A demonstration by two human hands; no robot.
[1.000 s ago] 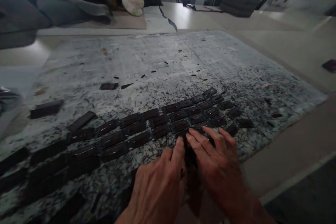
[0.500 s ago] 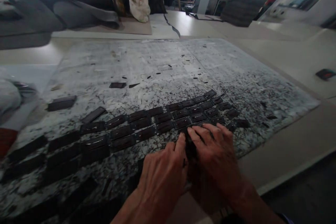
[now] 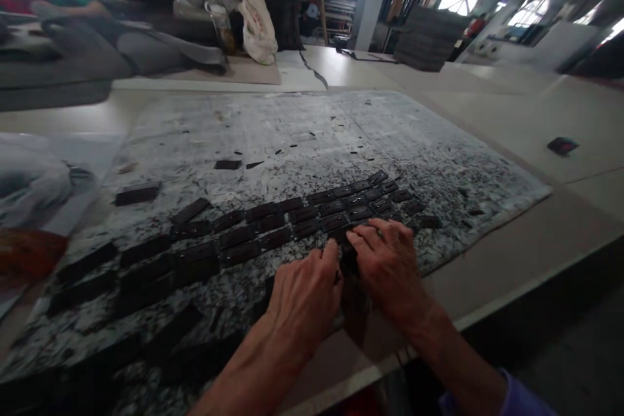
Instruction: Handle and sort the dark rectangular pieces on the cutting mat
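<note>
My left hand (image 3: 307, 292) is closed, its thumb and fingers pressed together at the left edge of a dark piece of sheet material (image 3: 349, 263). On that piece's right side lies my right hand (image 3: 387, 266), fingers curled and fingertips pressing down on it. The part of the piece under my hands is hidden and too dark to make out fully. Just beyond my fingertips run rows of small dark rectangular patches (image 3: 305, 214) with shiny edges, set close together on a pale, speckled work sheet (image 3: 273, 117).
Loose dark patches (image 3: 139, 194) and scraps are scattered left and beyond the rows. A white bag (image 3: 258, 26) and a jar (image 3: 221, 26) stand at the back beside grey cloth (image 3: 160, 52). Another person's arm (image 3: 82, 10) shows at far left. A dark stack (image 3: 429, 39) sits back right.
The view has tilted up and shifted, so more of the room and the table's front edge show. Both hands keep nearly the same hold on the dark piece.
</note>
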